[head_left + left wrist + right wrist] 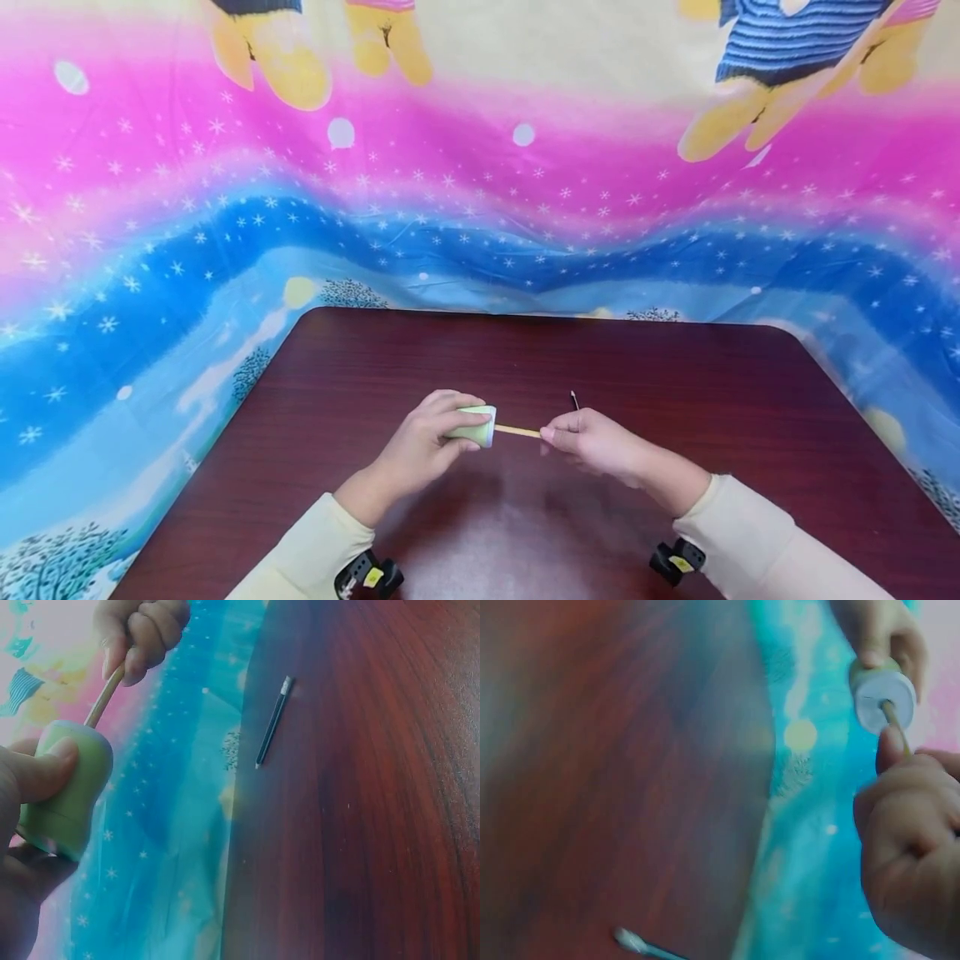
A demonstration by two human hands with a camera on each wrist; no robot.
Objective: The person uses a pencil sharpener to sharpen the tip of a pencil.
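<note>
My left hand grips a green pencil sharpener, waisted in shape with a pale end face, fingers over the top and thumb underneath. A yellow pencil runs into the hole in that end face, which shows in the right wrist view. The pencil's inserted end is hidden inside the sharpener. On the other side, my right hand pinches the pencil's outer part between thumb and fingers. Both hands are over the table, facing each other.
A dark pencil with a whitish end lies on the table beyond my right hand. The dark red-brown table has rounded far corners. Behind it hangs a colourful printed cloth. A black wrist device sits at each sleeve.
</note>
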